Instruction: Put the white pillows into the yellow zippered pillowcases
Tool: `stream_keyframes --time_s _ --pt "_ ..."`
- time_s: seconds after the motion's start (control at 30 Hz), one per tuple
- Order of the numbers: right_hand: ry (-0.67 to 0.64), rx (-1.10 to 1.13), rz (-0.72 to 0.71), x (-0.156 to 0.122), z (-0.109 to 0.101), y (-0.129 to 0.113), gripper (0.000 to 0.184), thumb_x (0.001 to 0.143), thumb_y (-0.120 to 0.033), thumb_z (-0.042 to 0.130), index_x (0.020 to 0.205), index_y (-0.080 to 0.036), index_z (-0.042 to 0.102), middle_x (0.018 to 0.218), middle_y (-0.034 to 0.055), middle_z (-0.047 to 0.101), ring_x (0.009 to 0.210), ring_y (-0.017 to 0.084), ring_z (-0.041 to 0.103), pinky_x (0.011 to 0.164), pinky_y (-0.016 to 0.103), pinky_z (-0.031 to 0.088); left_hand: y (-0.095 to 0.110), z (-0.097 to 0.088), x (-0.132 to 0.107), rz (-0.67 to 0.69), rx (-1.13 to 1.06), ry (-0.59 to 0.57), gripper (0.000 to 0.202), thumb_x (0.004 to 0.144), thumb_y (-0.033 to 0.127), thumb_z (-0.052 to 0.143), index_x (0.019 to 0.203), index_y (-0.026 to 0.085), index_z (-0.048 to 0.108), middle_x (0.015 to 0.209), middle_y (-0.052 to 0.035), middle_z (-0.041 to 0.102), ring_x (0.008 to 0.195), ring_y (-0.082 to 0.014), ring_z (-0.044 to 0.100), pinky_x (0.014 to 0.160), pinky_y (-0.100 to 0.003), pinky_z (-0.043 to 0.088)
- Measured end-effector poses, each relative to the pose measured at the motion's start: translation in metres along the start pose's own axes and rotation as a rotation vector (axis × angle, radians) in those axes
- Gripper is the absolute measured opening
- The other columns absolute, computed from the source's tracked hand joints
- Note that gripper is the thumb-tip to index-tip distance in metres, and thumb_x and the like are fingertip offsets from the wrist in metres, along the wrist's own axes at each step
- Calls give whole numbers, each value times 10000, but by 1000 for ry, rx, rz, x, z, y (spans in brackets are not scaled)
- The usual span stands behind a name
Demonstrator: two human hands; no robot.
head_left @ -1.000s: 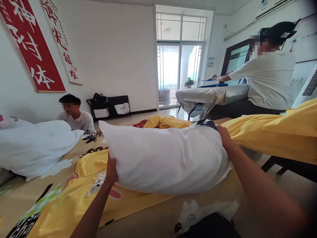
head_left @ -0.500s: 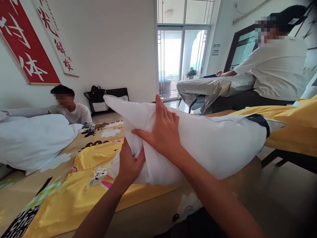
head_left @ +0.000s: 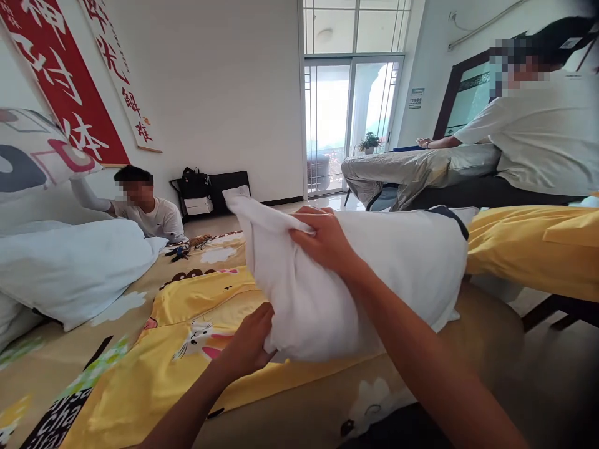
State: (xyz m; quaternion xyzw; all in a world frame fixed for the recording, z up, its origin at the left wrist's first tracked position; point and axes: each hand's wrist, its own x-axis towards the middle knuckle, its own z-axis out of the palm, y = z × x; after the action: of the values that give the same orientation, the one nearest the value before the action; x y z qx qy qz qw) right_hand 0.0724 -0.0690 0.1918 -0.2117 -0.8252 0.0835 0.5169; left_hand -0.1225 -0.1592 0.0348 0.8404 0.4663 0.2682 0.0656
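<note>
A white pillow (head_left: 393,274) lies across the bed in front of me, on a yellow cartoon-print cover (head_left: 154,362). My right hand (head_left: 327,240) is closed on the pillow's upper left part, bunching the fabric. My left hand (head_left: 248,343) grips the pillow's lower left corner from underneath, fingers curled into the cloth. A dark strip shows at the pillow's far right end (head_left: 452,218).
A white duvet (head_left: 70,268) is heaped at the left, with a patterned pillow (head_left: 37,153) held up above it. A person in a white shirt (head_left: 150,212) sits beyond it. Another person (head_left: 528,137) sits at the right by grey fabric (head_left: 407,171). Yellow bedding (head_left: 538,249) lies right.
My right hand came from the pillow's far right end to its left part and now pinches the top edge. My left hand dropped to the lower corner. The pillow's left end has risen.
</note>
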Motion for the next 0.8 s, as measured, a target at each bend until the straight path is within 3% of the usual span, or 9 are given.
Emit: stream_keyframes --time_s 0.13,0.2,0.3,0.43,0.5,0.57,0.63,0.73,0.8 --pt "-201 -133 -249 -17 31 -21 298 850 -102 476 952 -237 722 969 6 715 890 156 602 929 360 289 8 7 33 -61 89 -75 282 665 131 527 897 206 669 985 -113 703 994 -319 600 867 -432 483" --pt "-297 -157 -327 -33 41 -18 278 869 -98 482 957 -227 712 983 18 722 903 159 603 930 355 275 0 7 40 -148 61 -42 291 687 157 509 917 213 677 1027 -110 703 1017 -327 584 896 -458 472" --pt "-376 -189 -299 -53 46 2 276 847 -40 474 878 -206 692 930 24 723 870 156 604 895 337 281 -19 0 34 -209 -94 -48 391 703 155 463 1022 215 680 1108 -89 690 1031 -295 581 931 -430 462" --pt "-473 -225 -194 -60 48 30 250 781 23 483 679 -172 601 781 3 696 766 132 598 850 303 296 -33 -5 -1 -259 -158 -118 386 744 187 499 1073 246 692 1167 -74 673 1045 -273 603 919 -380 464" --pt "-477 -251 -178 -58 51 36 243 766 33 484 659 -167 569 789 3 692 764 131 593 827 292 297 -36 5 -28 -395 -98 -7 475 765 246 550 1235 263 613 1266 -91 621 1142 -300 566 951 -409 452" --pt "-468 -291 -181 -56 56 37 240 778 28 477 667 -168 560 803 8 689 754 131 584 805 288 296 -40 24 -61 -550 -48 107 735 696 282 657 1401 251 451 1370 -119 544 1233 -338 504 991 -452 438" --pt "-452 -355 -188 -54 60 34 236 800 15 466 700 -171 572 799 18 680 723 134 570 794 291 296 -47 45 -93 -601 -33 153 940 604 258 732 1462 236 350 1439 -131 475 1278 -357 467 1018 -469 433" --pt "-434 -453 -201 -51 64 28 247 811 18 447 788 -167 608 829 35 678 712 145 561 805 300 296 -53 61 -118 -489 -16 245 719 699 210 642 1391 278 457 1349 -92 571 1187 -303 562 953 -413 501" --pt "-458 -485 -227 -48 62 24 276 801 36 436 804 -168 622 866 41 681 746 151 567 808 302 294 -49 58 -111 -346 34 400 470 792 191 558 1248 302 592 1160 -70 679 1041 -259 635 863 -368 539"
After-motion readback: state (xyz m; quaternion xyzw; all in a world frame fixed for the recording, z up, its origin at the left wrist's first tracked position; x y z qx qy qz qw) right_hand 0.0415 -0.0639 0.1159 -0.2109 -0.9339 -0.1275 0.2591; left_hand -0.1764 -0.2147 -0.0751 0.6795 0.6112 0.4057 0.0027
